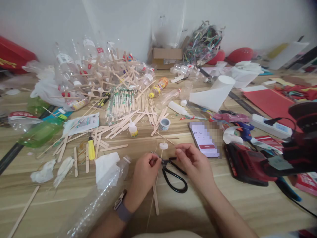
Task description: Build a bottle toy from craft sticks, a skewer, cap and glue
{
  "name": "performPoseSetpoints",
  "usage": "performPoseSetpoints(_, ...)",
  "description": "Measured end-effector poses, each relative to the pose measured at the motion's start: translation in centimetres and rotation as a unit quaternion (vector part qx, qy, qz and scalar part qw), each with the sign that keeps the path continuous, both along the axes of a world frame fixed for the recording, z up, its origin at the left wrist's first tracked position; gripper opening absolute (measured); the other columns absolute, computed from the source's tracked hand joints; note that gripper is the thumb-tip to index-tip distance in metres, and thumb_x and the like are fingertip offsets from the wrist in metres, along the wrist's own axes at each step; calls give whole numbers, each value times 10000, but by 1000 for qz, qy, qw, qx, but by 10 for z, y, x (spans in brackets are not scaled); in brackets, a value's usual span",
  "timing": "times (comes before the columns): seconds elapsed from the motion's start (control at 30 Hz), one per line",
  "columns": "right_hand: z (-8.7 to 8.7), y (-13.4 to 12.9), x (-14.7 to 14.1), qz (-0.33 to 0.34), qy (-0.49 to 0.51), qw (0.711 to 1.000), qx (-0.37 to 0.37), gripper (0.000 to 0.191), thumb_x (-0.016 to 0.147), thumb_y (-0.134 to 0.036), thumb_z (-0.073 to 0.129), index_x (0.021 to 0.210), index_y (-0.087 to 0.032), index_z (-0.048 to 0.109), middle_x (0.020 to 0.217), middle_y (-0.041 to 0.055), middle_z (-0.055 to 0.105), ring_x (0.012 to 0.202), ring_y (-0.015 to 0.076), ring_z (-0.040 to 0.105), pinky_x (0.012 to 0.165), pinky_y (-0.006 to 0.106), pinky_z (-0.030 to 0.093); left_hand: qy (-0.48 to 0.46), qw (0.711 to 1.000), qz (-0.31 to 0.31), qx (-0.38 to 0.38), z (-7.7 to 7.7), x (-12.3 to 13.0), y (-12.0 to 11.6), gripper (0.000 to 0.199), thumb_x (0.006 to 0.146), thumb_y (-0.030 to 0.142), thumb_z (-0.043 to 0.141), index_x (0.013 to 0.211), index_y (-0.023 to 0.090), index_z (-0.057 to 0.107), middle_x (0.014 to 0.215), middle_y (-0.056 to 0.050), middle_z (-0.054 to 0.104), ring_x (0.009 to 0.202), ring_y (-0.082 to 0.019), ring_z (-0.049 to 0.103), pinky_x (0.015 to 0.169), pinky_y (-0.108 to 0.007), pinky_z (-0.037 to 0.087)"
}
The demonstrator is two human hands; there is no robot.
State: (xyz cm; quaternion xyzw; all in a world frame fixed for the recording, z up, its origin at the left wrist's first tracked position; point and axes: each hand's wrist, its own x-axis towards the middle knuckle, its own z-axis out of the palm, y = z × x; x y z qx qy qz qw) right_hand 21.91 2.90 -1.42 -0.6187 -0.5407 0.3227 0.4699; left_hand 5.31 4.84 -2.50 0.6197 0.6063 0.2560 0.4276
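Note:
My left hand [147, 170] pinches a thin stick [155, 185] that slants up from the front of the table. Near the stick's upper end is a white bottle cap [163, 146], just beyond my fingertips. To the right, my right hand [194, 162] has its fingers apart and curved, with nothing visible between them. Black-handled scissors [177, 181] lie between and below my hands, their blades partly hidden. A clear plastic bottle [99, 198] lies beside my left forearm.
Beyond my hands are a small glue bottle [133, 129] and a blue-grey tape roll [164, 124]. A phone [204, 138] and a red power tool [245, 165] lie right. Wooden sticks [123, 124] and plastic bottles [65, 59] are heaped back left; a yellow screwdriver [91, 148] lies left.

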Motion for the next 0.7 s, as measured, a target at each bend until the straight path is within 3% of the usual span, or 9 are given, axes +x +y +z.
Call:
performPoseSetpoints(0.1, -7, -1, 1, 38, 73, 991, -103, 262, 818, -445, 597, 837, -186, 634, 622, 13, 647, 468, 130, 557, 475, 257, 459, -14, 1000, 10, -19, 2, -2, 2, 187, 792, 311, 541, 729, 174, 653, 623, 5, 616, 589, -156, 550, 556, -262, 387)
performPoseSetpoints(0.3, -14, 5, -14, 88, 108, 979, -152, 399, 799, -493, 529, 967, -147, 638, 749, 51, 692, 392, 100, 528, 327, 211, 355, -35, 999, 13, -28, 1, -5, 4, 252, 802, 371, 533, 751, 164, 668, 626, 0, 640, 592, -159, 558, 552, -252, 391)
performPoseSetpoints(0.37, -14, 6, -19, 96, 97, 979, -154, 391, 810, -476, 518, 980, -149, 646, 675, 20, 663, 353, 94, 481, 305, 209, 323, -38, 999, 9, -25, 1, -5, 3, 257, 806, 374, 530, 750, 166, 671, 628, 1, 644, 590, -157, 558, 552, -249, 389)
performPoseSetpoints(0.43, -14, 5, -21, 87, 69, 984, -140, 319, 826, -430, 525, 936, -161, 654, 588, -12, 608, 364, 101, 468, 344, 219, 353, -38, 999, 7, -17, 0, -5, 2, 250, 810, 363, 528, 750, 169, 673, 638, 1, 650, 596, -156, 561, 557, -247, 387)
performPoseSetpoints(0.53, -9, 4, -23, 59, 15, 994, -92, 147, 813, -315, 589, 821, -190, 665, 690, 22, 625, 571, 145, 571, 532, 258, 460, -32, 999, 5, 1, -1, -4, 1, 206, 807, 313, 532, 752, 169, 669, 680, -5, 659, 622, -154, 563, 578, -246, 386)
performPoseSetpoints(0.63, 1, 4, -23, 141, -91, 985, -26, 145, 839, -202, 572, 869, -218, 713, 851, 55, 646, 799, 186, 615, 719, 293, 478, -24, 999, -8, 19, -5, -3, 0, 140, 785, 236, 543, 731, 165, 652, 691, -4, 638, 631, -150, 543, 588, -246, 375)
performPoseSetpoints(0.7, 9, 7, -23, 213, -191, 958, -4, 234, 881, -158, 523, 983, -230, 721, 890, 60, 639, 833, 190, 622, 739, 297, 472, -17, 999, -18, 33, -7, -2, -2, 101, 760, 175, 546, 704, 162, 629, 684, 1, 611, 624, -145, 518, 584, -245, 357)
